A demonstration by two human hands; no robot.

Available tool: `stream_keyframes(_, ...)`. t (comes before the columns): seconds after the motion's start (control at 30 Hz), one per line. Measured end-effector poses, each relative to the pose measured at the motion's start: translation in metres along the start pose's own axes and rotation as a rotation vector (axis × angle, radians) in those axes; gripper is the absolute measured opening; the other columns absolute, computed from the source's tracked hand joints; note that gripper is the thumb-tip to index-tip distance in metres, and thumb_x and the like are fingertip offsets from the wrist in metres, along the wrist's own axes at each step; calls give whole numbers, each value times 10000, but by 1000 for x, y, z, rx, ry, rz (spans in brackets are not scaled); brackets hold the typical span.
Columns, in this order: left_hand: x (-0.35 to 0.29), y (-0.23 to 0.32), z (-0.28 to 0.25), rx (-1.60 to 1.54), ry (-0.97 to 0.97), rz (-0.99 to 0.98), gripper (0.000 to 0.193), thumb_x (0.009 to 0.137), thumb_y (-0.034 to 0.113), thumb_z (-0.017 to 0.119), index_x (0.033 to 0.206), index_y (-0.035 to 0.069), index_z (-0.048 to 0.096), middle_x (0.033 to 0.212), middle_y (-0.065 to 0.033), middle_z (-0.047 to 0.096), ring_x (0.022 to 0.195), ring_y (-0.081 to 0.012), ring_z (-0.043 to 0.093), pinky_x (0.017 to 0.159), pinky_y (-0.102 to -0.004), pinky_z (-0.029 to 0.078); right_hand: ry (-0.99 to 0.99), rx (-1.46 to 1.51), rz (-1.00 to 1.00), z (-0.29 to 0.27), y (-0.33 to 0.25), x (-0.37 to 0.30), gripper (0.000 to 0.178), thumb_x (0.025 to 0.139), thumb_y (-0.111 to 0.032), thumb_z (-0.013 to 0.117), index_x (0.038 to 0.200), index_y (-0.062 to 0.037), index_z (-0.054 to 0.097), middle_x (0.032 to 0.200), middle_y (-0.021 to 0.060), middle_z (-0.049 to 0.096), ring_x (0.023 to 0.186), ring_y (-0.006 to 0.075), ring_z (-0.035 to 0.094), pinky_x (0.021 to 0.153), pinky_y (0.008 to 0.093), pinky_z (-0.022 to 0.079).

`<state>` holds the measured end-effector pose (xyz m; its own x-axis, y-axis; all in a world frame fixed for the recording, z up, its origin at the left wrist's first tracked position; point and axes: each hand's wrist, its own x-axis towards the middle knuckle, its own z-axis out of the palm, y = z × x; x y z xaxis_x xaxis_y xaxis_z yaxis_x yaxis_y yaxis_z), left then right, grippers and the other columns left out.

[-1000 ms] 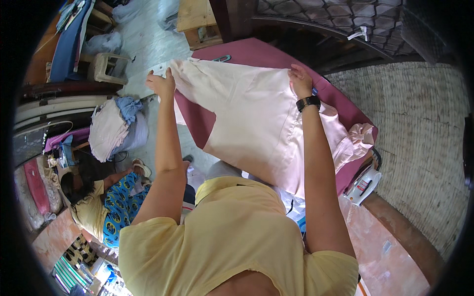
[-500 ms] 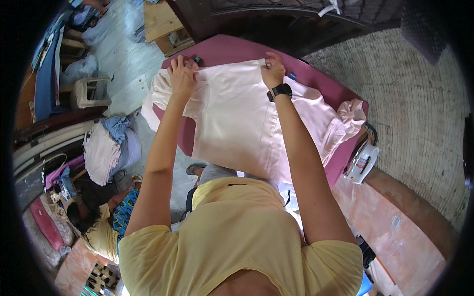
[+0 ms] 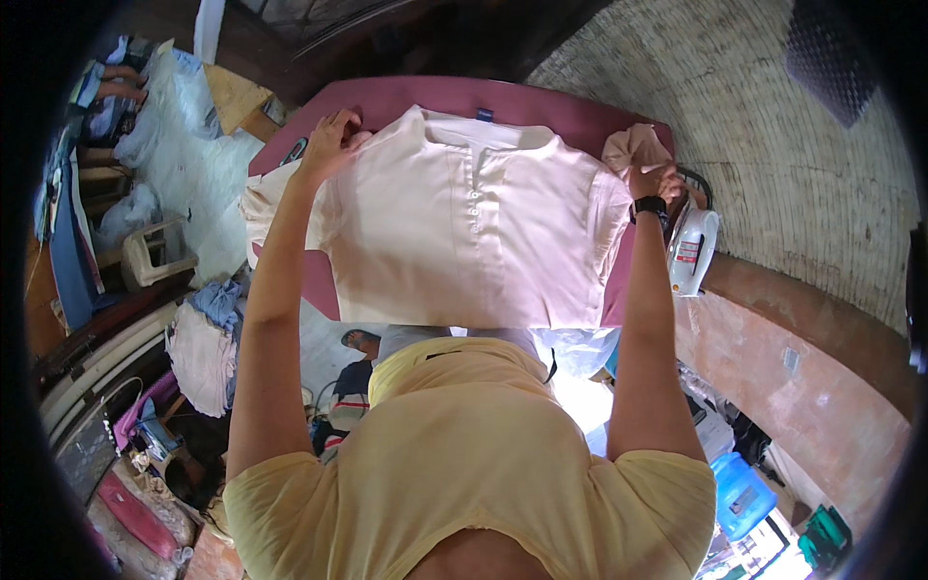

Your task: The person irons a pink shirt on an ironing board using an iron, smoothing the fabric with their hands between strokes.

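A pale pink blouse with a buttoned neck placket lies spread face up on a maroon padded ironing board. My left hand is at the blouse's left shoulder, its fingers curled against the cloth. Over at the right end, my right hand, with a black watch on the wrist, grips the gathered end of the right sleeve. Part of the left sleeve lies under my left forearm. A dark label shows at the collar.
A white clothes iron stands at the board's right end, close to my right wrist. Piled clothes and a beige plastic stool are to the left. A person sits low at the left. A blue container is at the lower right.
The blouse has been straightened and turned so its collar faces away and its placket shows. My right hand has moved right from the collar area to the right sleeve; my left hand shifted slightly left.
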<state>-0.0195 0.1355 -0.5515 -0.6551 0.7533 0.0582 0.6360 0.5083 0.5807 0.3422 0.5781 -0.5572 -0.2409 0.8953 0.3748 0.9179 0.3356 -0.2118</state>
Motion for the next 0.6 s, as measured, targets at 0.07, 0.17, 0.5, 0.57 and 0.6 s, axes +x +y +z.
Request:
stream_keyframes(0.07,4,-2,7,55,33,107,275,793,258,741,957,105,580,845,-58,571,823,-287,551,792,-430,446,-166,81,-329,14,40,8,302,853,-385,601,990,-118,632,979,129,642,1067,325,572,849,524,448)
stream_keyframes(0.17,-9,-9,4,194,16,104,254,797,252,730,956,123,580,959,-62,548,933,-299,533,824,-457,418,-203,164,-128,7,54,34,243,783,-227,665,1007,-142,622,919,120,614,1046,339,554,871,498,437)
stream_keyframes(0.5,39,193,77,-172,139,169,332,886,258,684,1135,72,568,1000,-148,642,940,-331,610,813,-431,464,-198,88,-470,-57,-6,6,409,807,-219,641,1205,-155,567,1321,110,487,1236,374,437,961,506,423)
stream_keyframes(0.57,53,230,113,-269,-78,5,349,907,257,666,1179,75,546,989,-143,675,919,-311,655,766,-423,492,-298,-17,-238,-44,-1,14,417,843,-289,626,1237,-176,545,1352,135,462,1268,401,408,986,512,416)
stream_keyframes(0.6,61,240,133,-243,-153,-9,365,914,254,660,1207,78,534,983,-142,685,918,-297,668,749,-417,500,-365,-73,-168,-35,8,19,440,858,-344,627,1258,-189,530,1374,161,443,1288,420,386,1004,513,411)
